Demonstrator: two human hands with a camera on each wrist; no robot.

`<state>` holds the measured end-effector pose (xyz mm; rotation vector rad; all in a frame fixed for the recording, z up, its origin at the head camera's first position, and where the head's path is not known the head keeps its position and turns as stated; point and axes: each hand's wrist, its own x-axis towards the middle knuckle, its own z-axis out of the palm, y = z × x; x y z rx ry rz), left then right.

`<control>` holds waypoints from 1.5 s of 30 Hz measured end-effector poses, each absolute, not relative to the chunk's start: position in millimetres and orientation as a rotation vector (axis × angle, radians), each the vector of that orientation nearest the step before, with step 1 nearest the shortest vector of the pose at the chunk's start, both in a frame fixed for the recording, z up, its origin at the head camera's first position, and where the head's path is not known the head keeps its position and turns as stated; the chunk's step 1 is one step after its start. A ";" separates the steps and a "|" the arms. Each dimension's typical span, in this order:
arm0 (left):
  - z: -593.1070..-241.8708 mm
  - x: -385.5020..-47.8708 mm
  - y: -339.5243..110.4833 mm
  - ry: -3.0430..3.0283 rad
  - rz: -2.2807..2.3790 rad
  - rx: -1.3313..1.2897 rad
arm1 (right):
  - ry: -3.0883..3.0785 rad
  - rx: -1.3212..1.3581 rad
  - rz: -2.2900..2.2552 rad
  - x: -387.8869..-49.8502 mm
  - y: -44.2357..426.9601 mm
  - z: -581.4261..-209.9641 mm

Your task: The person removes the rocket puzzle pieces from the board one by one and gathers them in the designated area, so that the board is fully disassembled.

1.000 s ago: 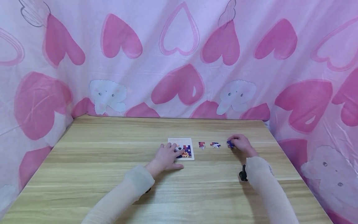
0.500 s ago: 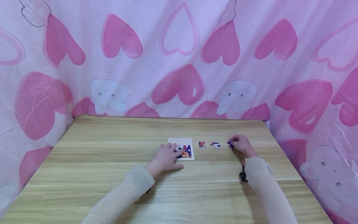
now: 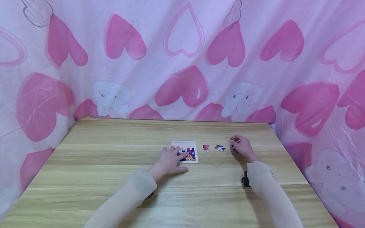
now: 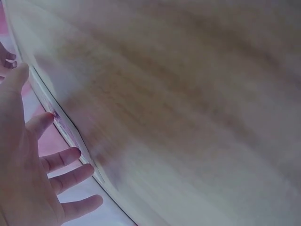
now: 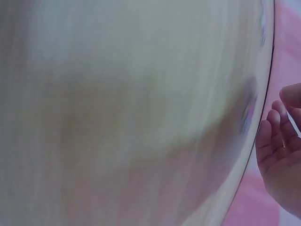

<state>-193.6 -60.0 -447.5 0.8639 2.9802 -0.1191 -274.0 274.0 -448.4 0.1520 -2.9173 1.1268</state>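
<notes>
My left hand point(image 3: 169, 160) lies with spread, fairly straight fingers over a white-framed puzzle board point(image 3: 196, 158) and touches it. Part of the board's picture, with stars and a dark eye, shows between the fingers. To its right lie two loose puzzle pieces, a red and purple piece point(image 3: 206, 148) and a white, red and blue piece point(image 3: 219, 148). A dark blue puzzle piece point(image 3: 234, 148) is partly hidden beneath my right hand point(image 3: 243, 147). In the right wrist view that hand hovers apart from this piece point(image 5: 246, 115), fingers loosely bent and holding nothing.
A wood-grain table point(image 3: 182, 196) carries everything. Pink curtains point(image 3: 182, 38) with hearts and white animal figures hang behind it and along both sides. Each wrist bears a black device; the right device point(image 3: 246, 180) shows below the sleeve.
My right hand has let go of the dark blue puzzle piece and lifted a little, shifting slightly left. My left hand has stayed on the board.
</notes>
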 end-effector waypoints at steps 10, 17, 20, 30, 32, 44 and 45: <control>-451.3 -188.8 -71.5 3.001 0.173 0.846 | -2.893 0.424 1.285 -270.7 211.3 -443.0; -452.7 -188.1 -81.6 2.965 0.286 0.856 | -2.915 0.551 1.404 -265.0 164.6 -444.9; -451.0 -187.1 -84.0 2.945 0.328 0.856 | -2.915 0.615 1.375 -262.1 146.3 -442.5; -447.3 -183.3 -89.6 2.922 0.401 0.859 | -2.952 0.830 1.312 -261.8 103.6 -447.5; -447.8 -183.6 -89.7 2.921 0.394 0.856 | -2.972 0.824 1.305 -262.6 100.3 -448.5; -448.1 -183.3 -90.1 2.916 0.382 0.868 | -3.084 0.907 1.062 -264.8 90.9 -447.6; -447.6 -183.4 -90.4 2.919 0.384 0.874 | -3.081 0.928 1.031 -264.9 90.0 -447.1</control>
